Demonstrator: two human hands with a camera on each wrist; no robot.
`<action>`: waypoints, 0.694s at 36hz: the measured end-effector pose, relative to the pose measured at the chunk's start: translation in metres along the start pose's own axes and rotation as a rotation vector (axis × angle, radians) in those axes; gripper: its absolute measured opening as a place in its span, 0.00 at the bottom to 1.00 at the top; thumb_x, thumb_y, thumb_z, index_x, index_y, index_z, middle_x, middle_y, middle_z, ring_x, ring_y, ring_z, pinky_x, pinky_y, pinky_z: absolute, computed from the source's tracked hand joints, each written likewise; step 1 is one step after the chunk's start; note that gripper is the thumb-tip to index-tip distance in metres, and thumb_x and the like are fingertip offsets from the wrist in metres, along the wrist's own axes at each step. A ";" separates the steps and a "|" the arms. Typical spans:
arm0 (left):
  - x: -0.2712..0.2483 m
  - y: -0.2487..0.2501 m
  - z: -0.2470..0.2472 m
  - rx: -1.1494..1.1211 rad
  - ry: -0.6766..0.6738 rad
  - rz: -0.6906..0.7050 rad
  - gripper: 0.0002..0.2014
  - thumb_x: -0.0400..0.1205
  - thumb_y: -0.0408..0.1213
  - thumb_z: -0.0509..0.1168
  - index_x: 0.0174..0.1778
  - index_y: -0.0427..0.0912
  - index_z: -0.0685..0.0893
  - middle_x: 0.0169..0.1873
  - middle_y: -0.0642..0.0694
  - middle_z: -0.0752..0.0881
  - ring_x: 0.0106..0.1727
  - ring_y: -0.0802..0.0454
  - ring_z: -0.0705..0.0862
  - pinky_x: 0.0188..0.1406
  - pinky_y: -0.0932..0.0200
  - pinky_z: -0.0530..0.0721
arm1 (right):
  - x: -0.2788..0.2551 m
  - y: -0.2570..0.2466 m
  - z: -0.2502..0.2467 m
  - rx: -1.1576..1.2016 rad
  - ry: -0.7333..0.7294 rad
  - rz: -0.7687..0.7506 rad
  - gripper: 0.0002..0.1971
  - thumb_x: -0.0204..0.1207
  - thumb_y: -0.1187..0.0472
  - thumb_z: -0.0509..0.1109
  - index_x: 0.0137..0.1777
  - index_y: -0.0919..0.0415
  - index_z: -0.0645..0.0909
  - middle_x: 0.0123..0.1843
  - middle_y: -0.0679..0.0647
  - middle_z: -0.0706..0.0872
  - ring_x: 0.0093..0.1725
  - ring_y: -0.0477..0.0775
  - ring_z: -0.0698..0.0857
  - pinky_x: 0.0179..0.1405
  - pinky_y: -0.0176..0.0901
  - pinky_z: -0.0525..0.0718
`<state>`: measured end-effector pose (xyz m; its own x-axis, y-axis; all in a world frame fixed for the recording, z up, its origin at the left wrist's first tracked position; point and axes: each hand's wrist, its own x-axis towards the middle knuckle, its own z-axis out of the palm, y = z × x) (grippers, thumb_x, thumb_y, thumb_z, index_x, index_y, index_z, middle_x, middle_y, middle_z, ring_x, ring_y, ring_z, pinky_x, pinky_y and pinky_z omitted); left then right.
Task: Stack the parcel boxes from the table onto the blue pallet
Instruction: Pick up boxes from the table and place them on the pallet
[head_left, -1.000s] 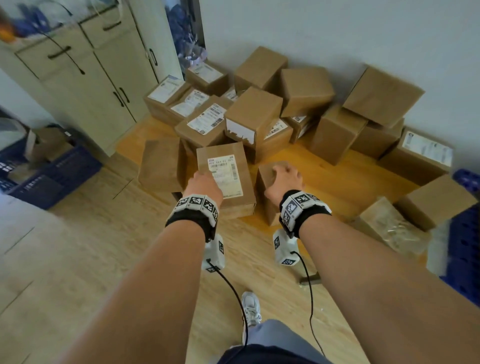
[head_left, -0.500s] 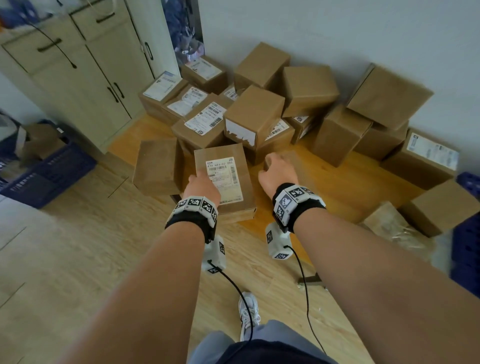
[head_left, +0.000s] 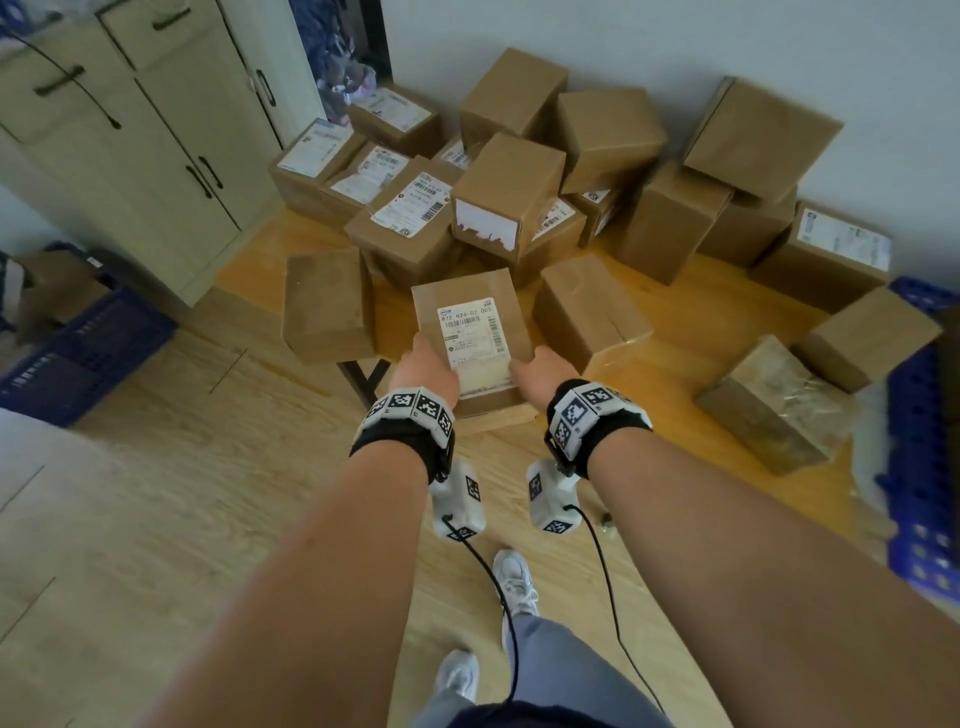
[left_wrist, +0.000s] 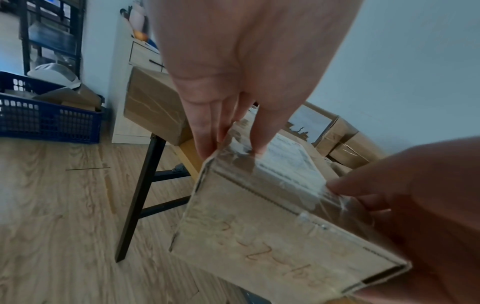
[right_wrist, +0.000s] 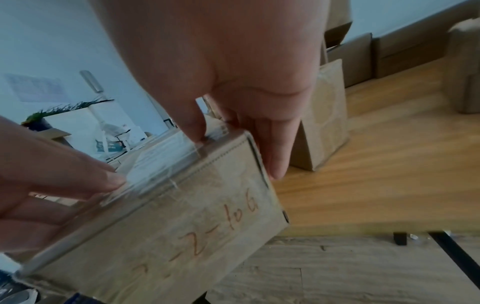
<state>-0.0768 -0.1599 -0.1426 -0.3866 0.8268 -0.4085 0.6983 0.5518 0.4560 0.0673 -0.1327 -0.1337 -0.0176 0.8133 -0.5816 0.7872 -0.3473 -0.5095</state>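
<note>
A brown parcel box (head_left: 470, 312) with a white shipping label lies at the wooden table's (head_left: 691, 322) near edge, its near end jutting past the edge. My left hand (head_left: 426, 364) grips its near left corner and my right hand (head_left: 540, 366) grips its near right corner. In the left wrist view, my left hand (left_wrist: 231, 133) has its thumb on the top of the box (left_wrist: 272, 226) and its fingers down the left side. In the right wrist view, my right hand (right_wrist: 237, 156) clasps the box (right_wrist: 168, 216) the same way on the right. A blue pallet (head_left: 924, 441) shows at the right edge.
Several more brown boxes (head_left: 509, 192) are piled on the table against the wall. One box (head_left: 327, 301) sits left of the held one, another (head_left: 587, 306) to its right. A blue crate (head_left: 78, 353) stands on the floor at the left beside cream cabinets (head_left: 156, 130).
My right hand has left the small box on the right and taken the labelled box's near right corner. My left hand has stayed on that box.
</note>
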 end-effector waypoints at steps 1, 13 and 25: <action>-0.003 -0.003 0.000 -0.004 -0.004 0.002 0.22 0.82 0.37 0.65 0.71 0.43 0.68 0.61 0.41 0.82 0.57 0.40 0.83 0.43 0.52 0.79 | -0.003 0.003 0.003 0.015 0.007 0.003 0.21 0.84 0.52 0.59 0.72 0.64 0.72 0.58 0.58 0.82 0.49 0.59 0.81 0.44 0.46 0.77; -0.075 -0.024 0.002 -0.069 -0.137 0.062 0.18 0.75 0.30 0.72 0.59 0.41 0.75 0.50 0.46 0.83 0.44 0.48 0.79 0.37 0.57 0.76 | -0.068 0.048 0.033 0.185 0.098 0.157 0.44 0.82 0.35 0.58 0.84 0.69 0.53 0.74 0.64 0.76 0.68 0.64 0.80 0.57 0.51 0.79; -0.165 0.039 0.058 -0.012 -0.303 0.360 0.20 0.77 0.36 0.72 0.60 0.46 0.73 0.56 0.47 0.84 0.45 0.50 0.81 0.38 0.59 0.78 | -0.161 0.159 -0.007 0.248 0.217 0.355 0.41 0.78 0.34 0.64 0.79 0.66 0.64 0.68 0.60 0.81 0.58 0.59 0.83 0.50 0.47 0.81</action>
<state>0.0490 -0.2813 -0.1039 0.0736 0.8977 -0.4345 0.7479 0.2385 0.6194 0.2000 -0.3160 -0.1164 0.3754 0.6941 -0.6142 0.5503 -0.7002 -0.4549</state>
